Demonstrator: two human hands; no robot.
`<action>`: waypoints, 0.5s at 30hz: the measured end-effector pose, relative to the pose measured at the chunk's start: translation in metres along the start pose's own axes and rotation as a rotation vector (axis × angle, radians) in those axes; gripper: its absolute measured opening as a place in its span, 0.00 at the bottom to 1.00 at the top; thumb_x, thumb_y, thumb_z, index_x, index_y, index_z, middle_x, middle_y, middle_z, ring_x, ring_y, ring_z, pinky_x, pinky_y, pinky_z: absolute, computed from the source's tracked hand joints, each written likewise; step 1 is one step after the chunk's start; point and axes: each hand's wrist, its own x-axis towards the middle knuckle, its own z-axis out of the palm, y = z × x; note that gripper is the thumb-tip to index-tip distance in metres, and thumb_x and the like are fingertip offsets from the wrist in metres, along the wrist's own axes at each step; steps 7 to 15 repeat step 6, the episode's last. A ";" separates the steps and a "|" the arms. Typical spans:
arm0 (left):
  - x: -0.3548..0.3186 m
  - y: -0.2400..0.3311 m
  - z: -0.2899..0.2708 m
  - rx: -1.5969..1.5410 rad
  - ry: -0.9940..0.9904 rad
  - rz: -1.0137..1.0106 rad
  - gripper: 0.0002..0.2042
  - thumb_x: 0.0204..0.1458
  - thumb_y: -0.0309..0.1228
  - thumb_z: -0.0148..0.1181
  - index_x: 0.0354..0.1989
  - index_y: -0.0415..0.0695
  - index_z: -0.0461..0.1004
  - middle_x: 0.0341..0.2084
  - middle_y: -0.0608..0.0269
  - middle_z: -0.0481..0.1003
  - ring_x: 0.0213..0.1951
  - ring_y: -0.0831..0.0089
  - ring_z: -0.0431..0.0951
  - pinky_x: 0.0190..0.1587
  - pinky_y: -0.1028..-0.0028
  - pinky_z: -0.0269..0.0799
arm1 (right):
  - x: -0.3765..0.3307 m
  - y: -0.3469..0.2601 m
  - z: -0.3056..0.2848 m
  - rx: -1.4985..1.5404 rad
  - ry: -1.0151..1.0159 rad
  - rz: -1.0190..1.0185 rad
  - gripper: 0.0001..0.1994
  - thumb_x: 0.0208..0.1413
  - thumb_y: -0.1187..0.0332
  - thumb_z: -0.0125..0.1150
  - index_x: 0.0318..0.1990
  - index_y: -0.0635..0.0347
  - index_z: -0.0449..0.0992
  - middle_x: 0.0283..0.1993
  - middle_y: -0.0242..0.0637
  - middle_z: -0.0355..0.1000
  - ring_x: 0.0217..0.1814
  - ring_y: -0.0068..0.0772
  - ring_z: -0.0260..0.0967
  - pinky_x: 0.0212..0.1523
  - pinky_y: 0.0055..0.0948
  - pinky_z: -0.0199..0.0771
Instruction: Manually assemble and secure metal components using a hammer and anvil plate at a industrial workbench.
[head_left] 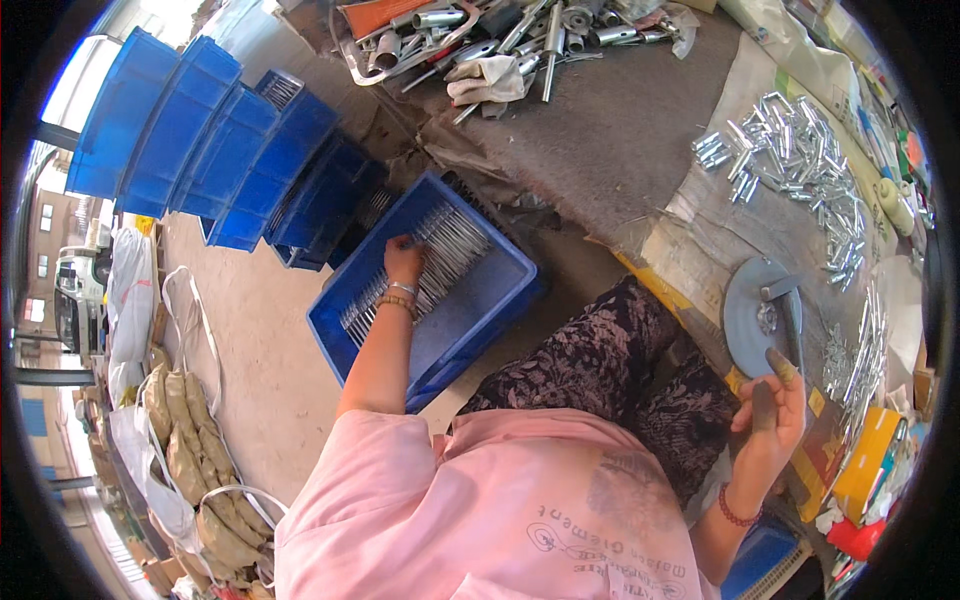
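My left hand (403,262) reaches into a blue plastic crate (440,350) at my left, over a row of thin silvery metal rods (450,255). Its fingers are bunched together against the rods, a dark covering shows at a fingertip, and whatever they grip is hidden. At the bench edge on the right, my right hand (775,410) is raised with palm up. Dark coverings sit on its thumb and a finger, which stand apart with nothing visible between them. Just beyond it lie a round grey disc (745,315) and a metal bar-like tool (790,310).
Stacked blue crates (215,140) stand at the far left. Short metal tubes (790,150) are heaped on the bench, with long thin rods (870,360) nearer. Larger metal parts and a glove (490,80) lie at the back. Tan sacks (195,430) rest on the left floor.
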 end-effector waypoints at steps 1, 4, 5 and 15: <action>0.010 -0.004 0.005 0.081 0.010 0.022 0.29 0.48 0.29 0.81 0.60 0.37 0.78 0.48 0.44 0.85 0.51 0.53 0.86 0.53 0.61 0.82 | -0.002 -0.001 -0.002 0.002 0.016 0.004 0.20 0.73 0.65 0.67 0.66 0.64 0.78 0.40 0.34 0.80 0.26 0.12 0.67 0.25 0.15 0.64; 0.041 -0.025 0.012 0.195 -0.061 0.161 0.29 0.51 0.31 0.80 0.61 0.37 0.78 0.54 0.44 0.84 0.56 0.47 0.86 0.60 0.58 0.81 | -0.006 -0.006 -0.002 -0.021 0.023 0.008 0.19 0.73 0.66 0.66 0.66 0.64 0.78 0.40 0.33 0.80 0.27 0.13 0.69 0.26 0.15 0.67; 0.052 -0.034 0.010 0.229 -0.123 0.267 0.29 0.53 0.32 0.79 0.63 0.38 0.78 0.58 0.44 0.84 0.58 0.45 0.85 0.64 0.57 0.80 | -0.006 -0.006 -0.002 -0.021 0.018 0.047 0.17 0.73 0.69 0.65 0.66 0.63 0.78 0.40 0.33 0.81 0.28 0.13 0.70 0.27 0.16 0.70; 0.056 -0.019 0.043 0.209 -0.159 0.292 0.29 0.53 0.32 0.79 0.63 0.38 0.78 0.58 0.44 0.84 0.58 0.45 0.85 0.64 0.57 0.80 | -0.006 -0.008 -0.002 -0.019 -0.024 0.055 0.17 0.74 0.69 0.65 0.66 0.63 0.78 0.41 0.34 0.81 0.28 0.14 0.71 0.27 0.16 0.71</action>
